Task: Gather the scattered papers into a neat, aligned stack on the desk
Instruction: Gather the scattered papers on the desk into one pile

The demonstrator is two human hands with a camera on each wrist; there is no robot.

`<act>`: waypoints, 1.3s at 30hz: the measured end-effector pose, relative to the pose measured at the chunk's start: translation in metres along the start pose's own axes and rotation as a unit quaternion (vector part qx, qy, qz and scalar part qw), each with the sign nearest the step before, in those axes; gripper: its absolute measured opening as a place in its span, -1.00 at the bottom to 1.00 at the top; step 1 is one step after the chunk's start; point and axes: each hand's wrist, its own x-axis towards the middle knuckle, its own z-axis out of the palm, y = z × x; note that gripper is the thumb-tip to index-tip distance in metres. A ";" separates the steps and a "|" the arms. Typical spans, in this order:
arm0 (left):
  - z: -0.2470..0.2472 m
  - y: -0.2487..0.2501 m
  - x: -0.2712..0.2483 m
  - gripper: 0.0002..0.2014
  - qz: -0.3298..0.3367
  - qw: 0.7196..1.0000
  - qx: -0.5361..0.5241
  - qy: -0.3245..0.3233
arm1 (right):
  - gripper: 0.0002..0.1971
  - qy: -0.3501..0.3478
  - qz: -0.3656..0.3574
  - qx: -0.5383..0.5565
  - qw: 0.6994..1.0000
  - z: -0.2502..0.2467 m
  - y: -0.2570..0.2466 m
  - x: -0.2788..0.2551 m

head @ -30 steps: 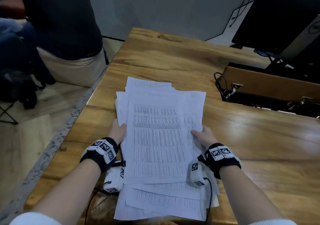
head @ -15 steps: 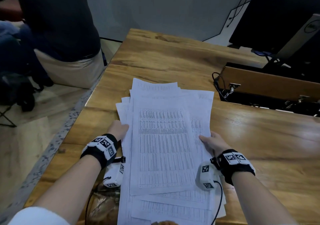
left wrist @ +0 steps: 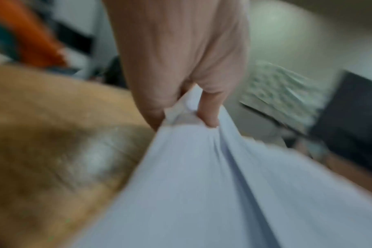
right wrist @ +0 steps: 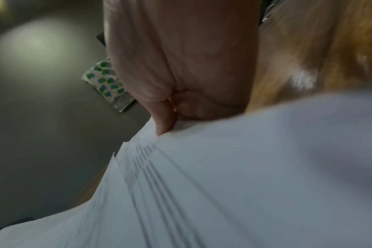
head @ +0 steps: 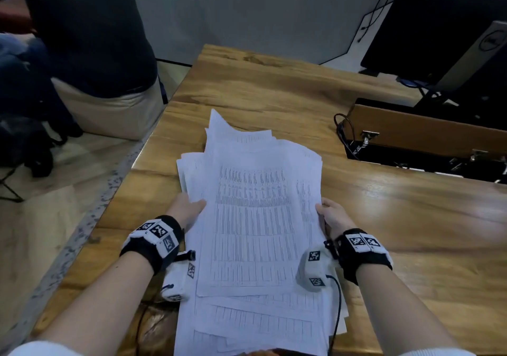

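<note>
A loose pile of white printed papers (head: 255,218) lies fanned and uneven over the near part of the wooden desk (head: 397,218). My left hand (head: 189,209) grips the pile's left edge; the left wrist view shows thumb and fingers pinching the sheets (left wrist: 202,176) at my left hand (left wrist: 185,117). My right hand (head: 330,214) holds the right edge, and in the right wrist view my right hand (right wrist: 170,120) has its thumb on top of the papers (right wrist: 244,167). The far ends of the sheets curl upward. Lower sheets stick out toward me.
An open brown cable box (head: 428,139) with black wires sits in the desk at the right. A dark monitor (head: 439,26) stands behind it. A seated person (head: 90,40) is on the floor side to the left, beyond the desk's left edge.
Both hands have pulled in against the pile's sides and lifted it, so the far ends now bow upward. The stack is narrower than a second ago.
</note>
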 end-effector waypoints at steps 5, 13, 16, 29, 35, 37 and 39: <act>-0.015 0.002 -0.006 -0.71 -0.015 0.974 -0.168 -0.154 | -0.75 0.018 0.024 -0.022 0.999 -0.015 0.003 0.002; 0.008 -0.005 0.011 -0.66 -0.048 0.978 0.082 -0.188 | -0.76 -0.006 -0.009 -0.028 1.000 0.014 -0.007 0.001; 0.003 0.009 -0.004 -0.83 -0.059 0.982 0.038 -0.175 | -0.73 0.019 -0.021 -0.022 0.999 0.007 -0.004 0.002; 0.030 -0.002 0.012 -0.44 -0.036 0.998 0.041 -0.014 | -0.71 0.041 -0.056 -0.078 0.995 0.042 -0.008 -0.008; 0.013 -0.003 0.013 -0.70 0.007 0.997 0.076 0.025 | -0.85 0.059 -0.048 -0.045 0.996 0.034 -0.006 -0.010; 0.012 -0.008 0.008 -0.86 -0.036 0.979 0.178 0.088 | -0.91 0.068 -0.048 -0.070 0.994 0.038 -0.004 -0.007; 0.020 -0.006 -0.002 -0.78 -0.066 0.975 0.189 0.095 | -0.80 0.073 -0.062 -0.096 0.991 0.050 0.004 0.006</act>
